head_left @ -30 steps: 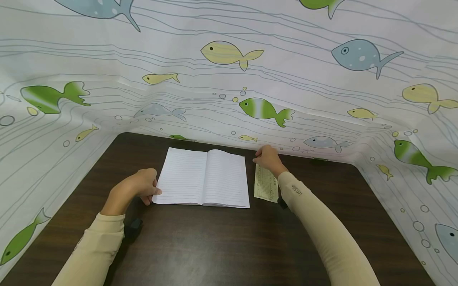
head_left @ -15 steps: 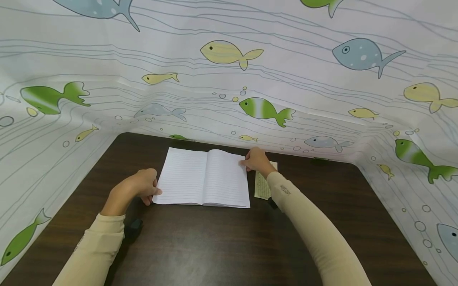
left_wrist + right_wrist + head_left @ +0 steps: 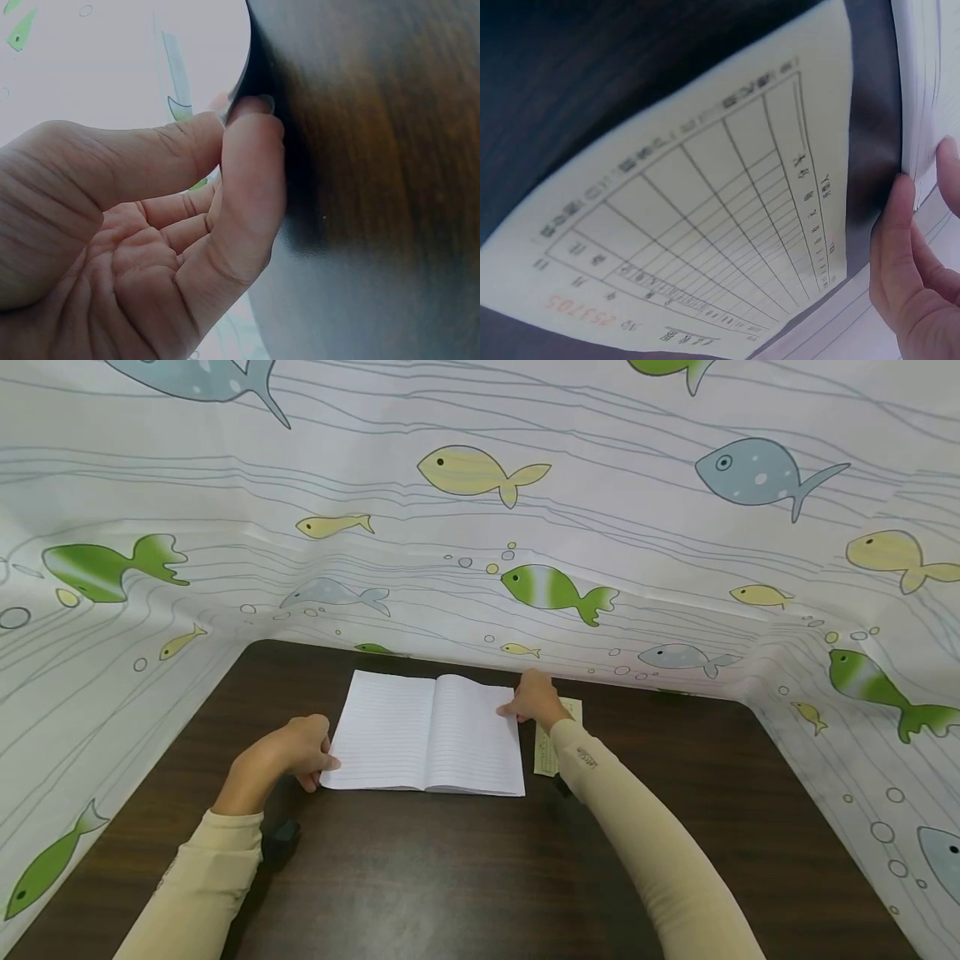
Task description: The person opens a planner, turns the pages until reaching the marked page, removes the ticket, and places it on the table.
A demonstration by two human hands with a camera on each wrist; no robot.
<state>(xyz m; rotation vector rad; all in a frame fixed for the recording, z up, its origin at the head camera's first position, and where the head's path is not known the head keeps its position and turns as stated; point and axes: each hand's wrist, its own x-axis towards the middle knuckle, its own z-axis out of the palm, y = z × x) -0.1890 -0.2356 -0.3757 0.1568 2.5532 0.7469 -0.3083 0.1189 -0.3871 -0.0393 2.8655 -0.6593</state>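
Note:
An open lined notebook [image 3: 386,727] lies on the dark wooden table, its right-hand pages bulging slightly near the fold. My left hand [image 3: 296,750] pinches the notebook's lower left corner; in the left wrist view thumb and index finger [image 3: 251,172] meet at the page edge. At the notebook's right edge, toward the top, my right hand [image 3: 534,697] holds the pages, thumb on top and fingers beneath. Under the right wrist lies a yellowish printed form slip [image 3: 705,202] with a ruled grid and a red number, partly hidden by the hand and sleeve in the head view.
The table [image 3: 420,877] extends in front of the notebook and to both sides. A white sheet [image 3: 637,560] with printed fish stands as a wall along the back and sides. Black wrist cameras hang beneath both sleeves.
My right hand has moved left from the top of the form slip onto the notebook's right edge and taken hold there. The left hand has stayed at its corner.

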